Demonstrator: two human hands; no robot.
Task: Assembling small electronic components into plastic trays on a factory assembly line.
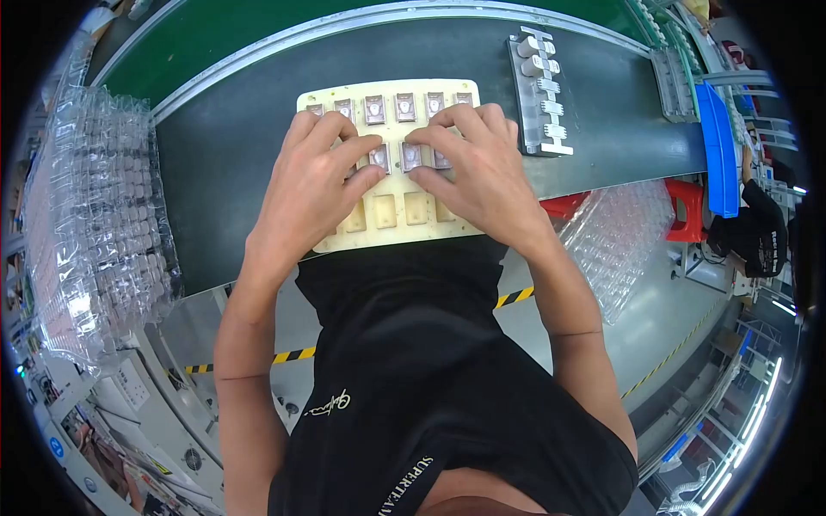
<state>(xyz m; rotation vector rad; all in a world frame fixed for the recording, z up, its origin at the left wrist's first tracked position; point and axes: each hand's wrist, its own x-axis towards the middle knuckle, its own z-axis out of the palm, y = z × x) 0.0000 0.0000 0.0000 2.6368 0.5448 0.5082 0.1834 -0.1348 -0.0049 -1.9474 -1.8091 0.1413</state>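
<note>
A cream tray (394, 232) with rows of square pockets lies on the dark bench in front of me. Small translucent, pinkish square parts sit in its far row, such as this square part (405, 107). In the middle row, my left hand (314, 176) has thumb and forefinger closed around one square part (379, 158). Just right of it, my right hand (483, 168) pinches a neighbouring square part (411, 156) the same way. The near-row pockets (385, 211) that show hold no parts. My hands cover both ends of the middle row.
A black fixture (528, 103) with white cylinders and metal clips stands right of the tray. Clear plastic blister trays (107, 215) are stacked at the left; another blister tray (619, 232) rests by a red stool (684, 211). A blue bin (717, 150) hangs at the right. Another person (757, 224) works beyond.
</note>
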